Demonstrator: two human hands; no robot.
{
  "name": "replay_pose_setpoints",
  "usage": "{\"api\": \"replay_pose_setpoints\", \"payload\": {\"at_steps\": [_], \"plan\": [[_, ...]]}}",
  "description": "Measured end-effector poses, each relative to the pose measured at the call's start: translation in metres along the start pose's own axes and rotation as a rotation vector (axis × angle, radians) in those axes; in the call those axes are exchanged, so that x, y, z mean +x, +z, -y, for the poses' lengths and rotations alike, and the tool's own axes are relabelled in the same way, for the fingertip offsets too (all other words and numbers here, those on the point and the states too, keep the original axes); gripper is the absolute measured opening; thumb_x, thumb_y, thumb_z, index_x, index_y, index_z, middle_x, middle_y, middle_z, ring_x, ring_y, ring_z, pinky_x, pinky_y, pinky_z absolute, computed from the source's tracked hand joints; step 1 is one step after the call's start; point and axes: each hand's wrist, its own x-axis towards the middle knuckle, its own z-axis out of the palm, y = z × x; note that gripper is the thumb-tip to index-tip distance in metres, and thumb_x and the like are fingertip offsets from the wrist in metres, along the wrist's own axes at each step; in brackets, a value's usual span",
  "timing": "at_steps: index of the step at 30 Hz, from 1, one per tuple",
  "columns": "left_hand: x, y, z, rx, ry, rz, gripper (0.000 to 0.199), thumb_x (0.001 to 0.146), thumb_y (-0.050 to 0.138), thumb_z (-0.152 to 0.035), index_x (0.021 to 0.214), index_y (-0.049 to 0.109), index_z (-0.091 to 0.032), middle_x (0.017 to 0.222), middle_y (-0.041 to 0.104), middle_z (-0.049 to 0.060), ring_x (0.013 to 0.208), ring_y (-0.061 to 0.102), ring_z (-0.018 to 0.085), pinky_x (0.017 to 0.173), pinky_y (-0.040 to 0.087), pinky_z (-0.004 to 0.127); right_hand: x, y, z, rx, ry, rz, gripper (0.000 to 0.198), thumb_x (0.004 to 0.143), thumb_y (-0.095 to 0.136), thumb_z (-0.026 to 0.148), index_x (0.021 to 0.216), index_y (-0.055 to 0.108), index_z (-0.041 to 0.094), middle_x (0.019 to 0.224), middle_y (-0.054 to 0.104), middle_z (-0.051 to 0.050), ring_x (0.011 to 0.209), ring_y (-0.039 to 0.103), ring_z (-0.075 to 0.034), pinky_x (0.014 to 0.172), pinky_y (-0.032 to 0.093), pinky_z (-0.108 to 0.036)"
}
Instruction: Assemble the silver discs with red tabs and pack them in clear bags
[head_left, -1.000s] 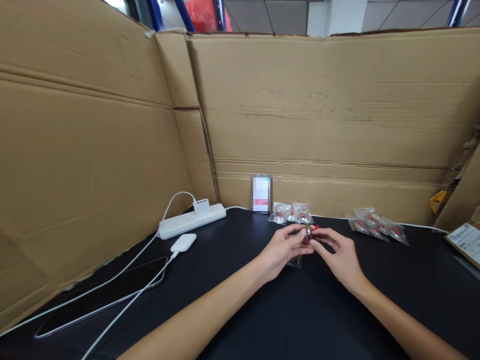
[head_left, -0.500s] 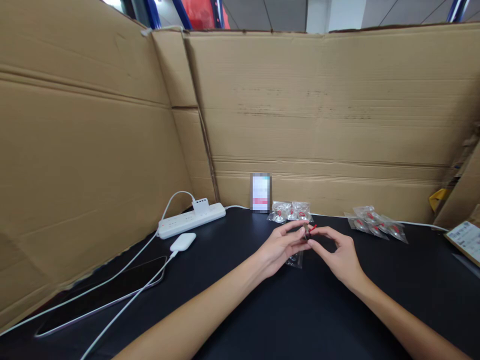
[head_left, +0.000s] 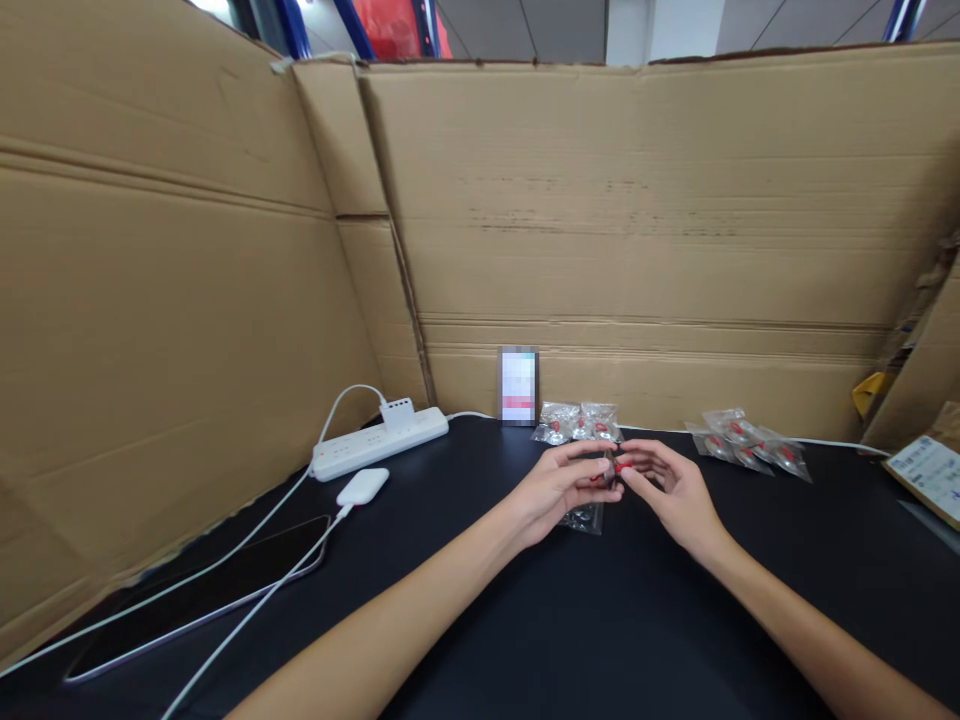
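- Head view: showing two bare hands meeting over a black desk (head_left: 540, 640), just in front of the row of packets.
- Pinching a small metallic piece (head_left: 610, 470) narrowly between thumb and fingers of the left hand (head_left: 555, 490), holding it above the desk; fine detail being too small to tell.
- Bringing thumb and forefinger of the right hand (head_left: 682, 505) close together at the piece's red part (head_left: 625, 467); having a narrow grip there, but cannot tell if actually closing on it.
- Seeing a clear packet (head_left: 586, 518) lying on the desk under the left hand, partly hidden by it; contents being unclear.
- Having three clear packets (head_left: 577, 424) with red bits lying behind the hands, near the back cardboard wall (head_left: 637, 260).
- Showing several more packets (head_left: 750, 445) to the right, overlapping in a pile, well apart from the first group.
- Seeing a lit device (head_left: 518, 385) standing upright against the cardboard, screen being blurred out.
- Showing a white power strip (head_left: 375, 445) to the left, carrying a white plug (head_left: 397, 412); lying nearer, a white block (head_left: 363, 487) on a cable.
- Having a dark flat device (head_left: 210, 590) lying at far left, cables crossing over it.
- Showing a labelled package (head_left: 926, 475) at the right edge.
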Motion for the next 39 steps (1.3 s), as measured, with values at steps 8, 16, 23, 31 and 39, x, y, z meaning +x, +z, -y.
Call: {"api": "replay_pose_setpoints", "payload": {"at_steps": [8,16,23,31,39], "plan": [[0.000,-0.001,-0.001,0.063,-0.004,0.010,0.040,0.076,0.074,-0.026,0.112,0.063,-0.011,0.082,0.069,0.008,0.076,0.069,0.020,0.085,0.054,0.043,-0.001,0.003,0.004,0.004,0.052,0.040,0.026,0.076,0.071,0.045,0.077,0.065,0.020,0.078,0.062,-0.004,0.074,0.057,-0.018,0.071,0.046,-0.030],[-0.001,0.003,-0.005,0.248,0.033,-0.003,0.043,0.072,0.077,-0.031,0.109,0.066,-0.012,0.086,0.070,0.009,0.071,0.067,0.016,0.076,0.054,0.037,-0.005,0.006,0.010,0.463,0.394,0.228,0.035,0.077,0.071,0.047,0.072,0.054,0.017,0.055,0.027,0.009,0.047,0.015,-0.006,0.045,0.019,-0.023],[-0.002,0.005,-0.005,0.336,0.055,0.029,0.039,0.073,0.075,-0.032,0.107,0.068,-0.014,0.086,0.070,0.009,0.065,0.066,0.015,0.070,0.053,0.033,-0.004,-0.005,0.016,0.429,0.487,0.408,0.030,0.075,0.073,0.036,0.067,0.050,0.017,0.050,0.026,0.011,0.045,0.013,-0.004,0.045,0.013,-0.022],[-0.002,0.008,-0.005,0.361,0.101,0.036,0.037,0.073,0.075,-0.031,0.105,0.068,-0.013,0.083,0.069,0.008,0.067,0.065,0.015,0.070,0.054,0.034,-0.002,0.008,-0.005,0.132,0.325,-0.102,0.032,0.070,0.072,0.040,0.064,0.048,0.020,0.049,0.033,0.010,0.039,0.022,-0.004,0.039,0.015,-0.020],[-0.005,0.015,-0.002,0.429,0.144,0.056,0.040,0.068,0.078,-0.030,0.103,0.066,-0.014,0.086,0.066,0.007,0.073,0.065,0.015,0.071,0.054,0.033,-0.006,0.000,-0.003,-0.377,-0.118,-0.167,0.007,0.080,0.061,0.024,0.079,0.056,0.020,0.066,0.052,0.001,0.055,0.046,-0.011,0.051,0.039,-0.023]]}}
